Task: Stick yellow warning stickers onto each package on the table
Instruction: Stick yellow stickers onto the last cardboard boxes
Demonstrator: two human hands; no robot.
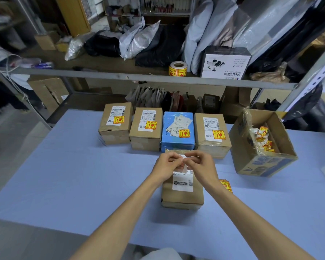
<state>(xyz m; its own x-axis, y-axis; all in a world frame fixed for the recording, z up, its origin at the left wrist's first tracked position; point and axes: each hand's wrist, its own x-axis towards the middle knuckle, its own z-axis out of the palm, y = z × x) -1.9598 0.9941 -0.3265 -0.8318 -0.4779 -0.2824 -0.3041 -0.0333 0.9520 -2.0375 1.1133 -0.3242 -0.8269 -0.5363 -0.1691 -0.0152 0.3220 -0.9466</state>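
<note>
A brown cardboard package (182,196) with a white shipping label lies on the blue table (83,175) right in front of me. Above its far end, my left hand (166,166) and my right hand (202,165) pinch a small sticker strip (190,156) between their fingertips; I see only its white side. Behind stand several packages in a row, each bearing a yellow warning sticker: brown ones (115,124), (146,128), (212,134) and a blue one (177,132). Loose yellow stickers (225,185) lie on the table by my right forearm.
An open cardboard box (261,145) with crumpled sticker backings stands at the right. A roll of yellow stickers (177,69) sits on the metal shelf (139,77) behind the table, beside a white product box (225,62) and plastic mailer bags.
</note>
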